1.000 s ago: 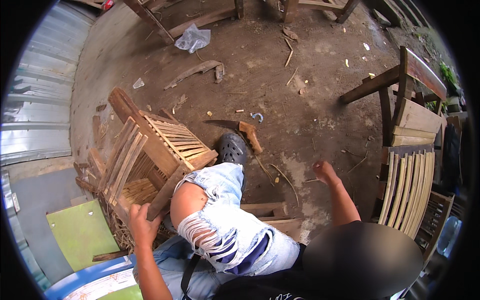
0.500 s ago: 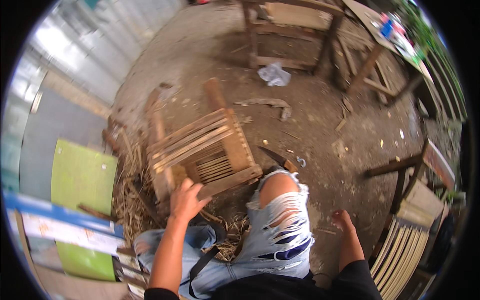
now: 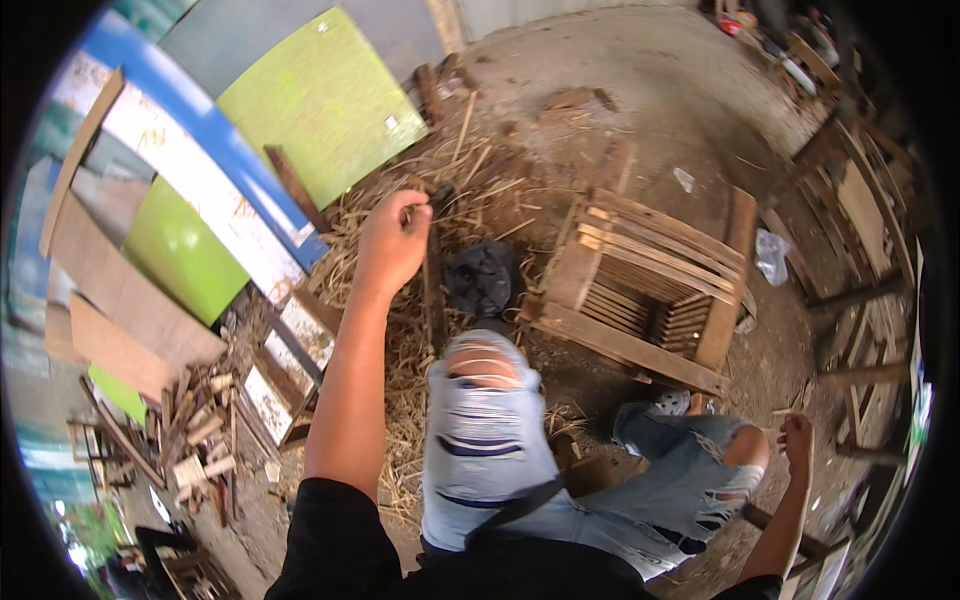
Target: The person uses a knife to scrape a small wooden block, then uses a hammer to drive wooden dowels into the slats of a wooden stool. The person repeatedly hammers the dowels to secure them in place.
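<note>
My left hand [image 3: 393, 240] is stretched forward over the straw-like shavings [image 3: 415, 455], its fingers curled and thumb against them. Whatever is in that pinch, if anything, is too small to make out. Just beside the fingertips a dark-ended wooden stick [image 3: 434, 290] lies on the shavings. A crumpled black plastic bag [image 3: 480, 278] lies to its right. My right hand [image 3: 797, 440] hangs low at the right beside my knee, fingers curled in, with nothing showing in them. A wooden stool-like frame with slats [image 3: 640, 335] lies on its side on the ground, touched by neither hand.
Green panels [image 3: 320, 110] and a blue-and-white board [image 3: 190, 140] lean at the left. A pile of wood offcuts [image 3: 200, 425] lies at the lower left. Wooden furniture frames [image 3: 860, 375] stand at the right, near a clear plastic bag [image 3: 771, 256].
My view has swung left. My left hand has left the slatted frame and reached out over the shavings, its fingers now curled. My right hand stays low at the side.
</note>
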The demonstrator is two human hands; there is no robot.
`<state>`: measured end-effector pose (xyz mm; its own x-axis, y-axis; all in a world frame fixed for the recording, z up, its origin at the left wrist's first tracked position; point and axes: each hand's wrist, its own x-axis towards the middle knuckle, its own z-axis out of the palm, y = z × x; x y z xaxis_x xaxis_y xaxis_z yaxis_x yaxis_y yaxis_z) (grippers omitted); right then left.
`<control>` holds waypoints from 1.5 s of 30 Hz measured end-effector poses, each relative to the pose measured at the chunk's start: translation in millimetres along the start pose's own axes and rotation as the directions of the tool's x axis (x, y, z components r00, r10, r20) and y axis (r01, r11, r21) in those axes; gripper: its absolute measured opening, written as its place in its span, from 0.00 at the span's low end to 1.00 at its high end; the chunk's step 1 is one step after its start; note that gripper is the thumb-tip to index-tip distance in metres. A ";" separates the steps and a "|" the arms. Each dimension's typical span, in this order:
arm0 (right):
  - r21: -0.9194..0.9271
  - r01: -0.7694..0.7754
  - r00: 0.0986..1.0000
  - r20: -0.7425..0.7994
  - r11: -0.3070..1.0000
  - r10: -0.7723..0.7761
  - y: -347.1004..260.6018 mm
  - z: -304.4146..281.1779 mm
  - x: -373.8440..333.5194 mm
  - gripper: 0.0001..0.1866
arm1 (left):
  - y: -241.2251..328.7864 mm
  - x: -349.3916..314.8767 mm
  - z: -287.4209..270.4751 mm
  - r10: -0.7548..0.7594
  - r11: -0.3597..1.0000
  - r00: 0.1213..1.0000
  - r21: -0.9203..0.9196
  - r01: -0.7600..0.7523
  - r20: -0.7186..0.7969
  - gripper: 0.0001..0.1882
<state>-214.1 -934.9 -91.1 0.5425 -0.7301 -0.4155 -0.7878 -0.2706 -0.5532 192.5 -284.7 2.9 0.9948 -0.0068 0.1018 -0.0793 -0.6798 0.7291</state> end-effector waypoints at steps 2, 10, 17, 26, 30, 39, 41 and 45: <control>-0.052 0.060 0.996 0.063 0.997 -0.056 -59.4 18.5 20.5 0.14 | -45.6 -14.5 -8.0 -0.202 0.978 0.978 -0.060 0.198 -0.059 0.12; -0.070 0.098 0.976 0.204 0.993 -0.082 -224.1 111.8 55.1 0.25 | -154.8 -101.2 72.3 -0.451 0.877 0.872 -0.086 0.472 0.190 0.16; -0.295 0.226 0.963 0.210 0.929 -0.168 -238.5 119.6 57.4 0.19 | -209.6 53.3 123.4 -0.230 0.951 0.964 0.242 0.193 0.135 0.14; -0.231 0.244 0.962 0.180 0.942 -0.205 -218.0 101.1 66.3 0.14 | -248.1 239.1 205.1 -0.316 0.594 0.927 0.804 0.028 0.202 0.13; -0.277 0.157 0.966 0.241 0.948 -0.089 -233.9 100.1 59.9 0.14 | -274.5 259.2 238.5 -0.333 0.440 0.931 0.898 0.011 0.152 0.12; -0.358 -0.021 0.958 0.260 0.934 0.122 -271.5 104.9 47.8 0.34 | -282.9 265.7 238.0 -0.202 0.524 0.960 0.849 -0.062 0.195 0.09; -0.389 -0.048 0.962 0.230 0.920 0.147 -268.0 106.5 45.9 0.30 | -266.1 266.1 234.0 -0.081 0.599 0.988 0.799 -0.058 0.132 0.09; -0.205 0.215 0.955 0.247 0.955 -0.162 -247.8 111.8 50.2 0.15 | -219.6 257.7 209.5 -0.013 0.892 0.998 0.450 0.041 -0.065 0.10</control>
<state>41.0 -834.4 -55.5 0.7181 -0.4984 -0.4857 -0.6953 -0.5444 -0.4693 479.8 -290.8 -272.7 0.9894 0.0500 0.1366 -0.0010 -0.9369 0.3496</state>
